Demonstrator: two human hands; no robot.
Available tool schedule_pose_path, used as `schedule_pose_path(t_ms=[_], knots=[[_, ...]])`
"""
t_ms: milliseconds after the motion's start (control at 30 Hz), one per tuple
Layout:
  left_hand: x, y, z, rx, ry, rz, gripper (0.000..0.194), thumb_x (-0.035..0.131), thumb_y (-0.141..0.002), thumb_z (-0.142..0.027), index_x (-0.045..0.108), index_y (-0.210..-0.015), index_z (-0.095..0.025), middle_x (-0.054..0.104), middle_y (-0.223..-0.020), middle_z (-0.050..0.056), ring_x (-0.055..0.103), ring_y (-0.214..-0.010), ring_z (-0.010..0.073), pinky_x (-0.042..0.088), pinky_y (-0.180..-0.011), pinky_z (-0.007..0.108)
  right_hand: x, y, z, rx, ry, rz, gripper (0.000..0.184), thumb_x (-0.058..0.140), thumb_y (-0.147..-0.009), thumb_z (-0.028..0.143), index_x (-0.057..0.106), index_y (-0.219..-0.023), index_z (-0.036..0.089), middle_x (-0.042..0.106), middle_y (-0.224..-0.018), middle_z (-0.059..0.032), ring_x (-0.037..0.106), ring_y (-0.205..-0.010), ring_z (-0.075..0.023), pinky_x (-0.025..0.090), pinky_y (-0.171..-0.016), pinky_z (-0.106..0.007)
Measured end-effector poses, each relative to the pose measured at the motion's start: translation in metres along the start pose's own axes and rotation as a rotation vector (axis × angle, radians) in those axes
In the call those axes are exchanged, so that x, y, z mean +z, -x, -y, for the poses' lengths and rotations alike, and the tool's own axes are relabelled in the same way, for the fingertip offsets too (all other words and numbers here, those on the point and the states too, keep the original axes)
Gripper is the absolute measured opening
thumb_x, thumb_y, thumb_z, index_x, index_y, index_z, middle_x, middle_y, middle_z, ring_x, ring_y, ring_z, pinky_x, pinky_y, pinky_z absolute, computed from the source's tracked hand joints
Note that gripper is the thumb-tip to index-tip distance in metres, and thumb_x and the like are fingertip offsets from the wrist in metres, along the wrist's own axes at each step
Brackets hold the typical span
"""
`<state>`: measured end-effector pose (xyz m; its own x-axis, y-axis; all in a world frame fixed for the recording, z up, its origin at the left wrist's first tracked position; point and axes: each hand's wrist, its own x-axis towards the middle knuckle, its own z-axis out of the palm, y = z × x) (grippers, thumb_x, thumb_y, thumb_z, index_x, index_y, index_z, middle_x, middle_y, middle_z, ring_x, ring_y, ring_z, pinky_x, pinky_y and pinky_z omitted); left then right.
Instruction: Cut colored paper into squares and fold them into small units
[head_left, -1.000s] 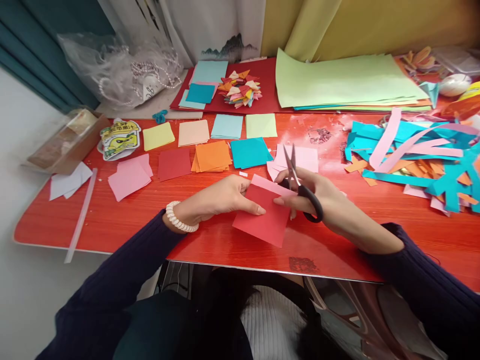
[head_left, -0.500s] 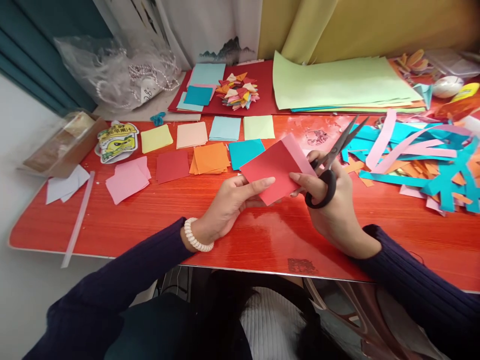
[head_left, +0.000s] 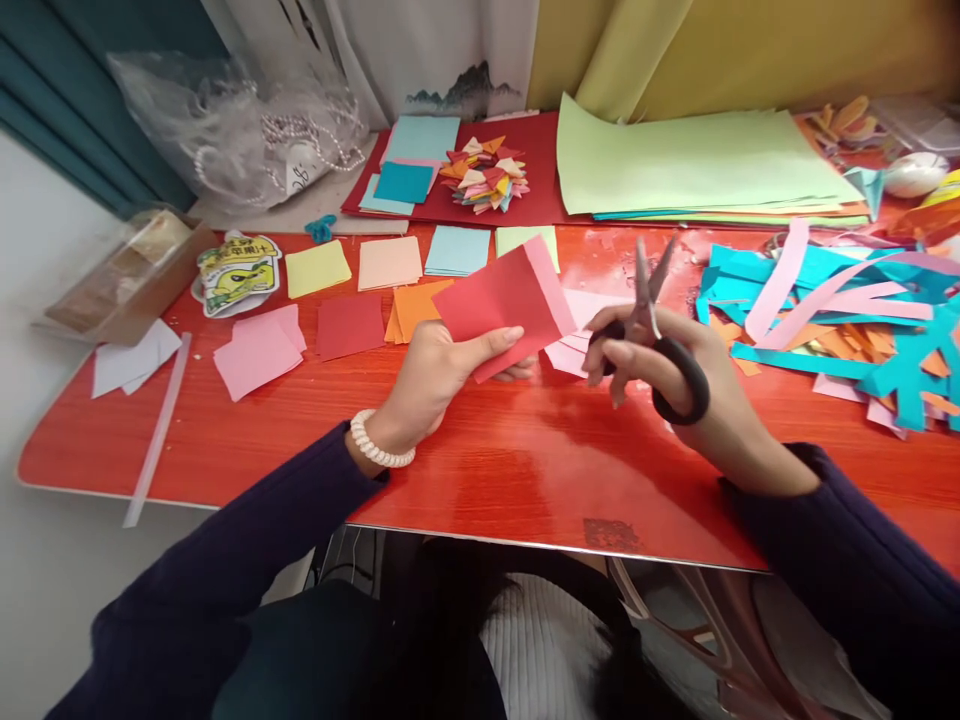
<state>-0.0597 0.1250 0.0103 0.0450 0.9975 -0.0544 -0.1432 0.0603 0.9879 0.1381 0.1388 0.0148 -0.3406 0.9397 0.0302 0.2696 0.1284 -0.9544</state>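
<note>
Pinched in my left hand (head_left: 450,375) is a red paper square (head_left: 495,305), with a pink paper sheet (head_left: 550,285) behind it showing as a strip along the right side. The thumb lies on top of the red paper; the other fingers are mostly underneath. My right hand (head_left: 694,385) holds black-handled scissors (head_left: 651,290) by the handles, blades apart and pointing up and away from me. The scissors are to the right of the papers, not touching them. More pink paper pieces (head_left: 581,325) lie on the table between the two hands.
Small paper squares in several colours, such as a red one (head_left: 350,327), lie at the left on the red table (head_left: 480,470). Blue, pink and orange paper strips (head_left: 840,320) are heaped at the right. A folded-paper ring (head_left: 486,175) and green sheets (head_left: 697,165) are at the back.
My right hand moved right with the scissors, away from the papers, and the blades now point more upright. My left hand shifted slightly left and up with the papers. Pink pieces on the table became visible.
</note>
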Motion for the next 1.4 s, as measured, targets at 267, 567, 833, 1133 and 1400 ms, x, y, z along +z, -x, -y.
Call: schedule_pose_path(t_ms=[267,567,833,1133,1400], knots=[[-0.004,-0.001,-0.010,0.070,-0.022,-0.112,0.022,0.069,-0.070,-0.033,0.067,-0.063,-0.013,0.068,-0.064,0.003,0.068,-0.064,0.0197,0.057,-0.067,0.032,0.000,0.005,0.006,0.186,0.130,0.283,0.033,0.065,-0.069,0.048,0.065,-0.089,0.021,0.058,-0.069,-0.0006,0.048,-0.053,-0.0111,0.039,-0.048,-0.025],[0.003,0.004,-0.006,0.050,-0.012,-0.052,0.022,0.070,-0.069,-0.033,0.066,-0.062,-0.013,0.068,-0.062,0.002,0.067,-0.061,0.0197,0.057,-0.061,0.032,0.003,0.007,0.006,0.140,0.132,0.264,0.029,0.062,-0.073,0.046,0.065,-0.088,0.021,0.056,-0.068,0.0004,0.048,-0.056,-0.0114,0.038,-0.051,-0.025],[0.005,0.007,-0.007,0.022,-0.035,-0.048,0.023,0.069,-0.070,-0.035,0.067,-0.064,-0.012,0.068,-0.062,0.003,0.068,-0.062,0.0188,0.056,-0.064,0.030,0.004,0.007,0.008,0.144,0.140,0.227,0.031,0.063,-0.071,0.046,0.067,-0.088,0.021,0.055,-0.062,-0.0003,0.046,-0.051,-0.0126,0.037,-0.048,-0.027],[0.006,0.007,-0.005,0.039,-0.005,-0.034,0.022,0.068,-0.071,-0.034,0.066,-0.065,-0.012,0.068,-0.063,0.003,0.068,-0.062,0.0195,0.057,-0.064,0.032,0.007,0.008,0.009,0.180,0.093,0.227,0.029,0.059,-0.074,0.050,0.061,-0.076,0.021,0.049,-0.056,0.0009,0.043,-0.049,-0.0120,0.029,-0.043,-0.026],[0.004,0.007,-0.006,0.024,-0.035,-0.052,0.024,0.069,-0.070,-0.035,0.067,-0.065,-0.012,0.068,-0.061,0.003,0.068,-0.063,0.0199,0.057,-0.065,0.030,0.011,0.009,0.012,0.162,0.020,0.183,0.033,0.063,-0.072,0.048,0.053,-0.063,0.018,0.046,-0.054,0.0028,0.042,-0.051,-0.0096,0.032,-0.049,-0.023]])
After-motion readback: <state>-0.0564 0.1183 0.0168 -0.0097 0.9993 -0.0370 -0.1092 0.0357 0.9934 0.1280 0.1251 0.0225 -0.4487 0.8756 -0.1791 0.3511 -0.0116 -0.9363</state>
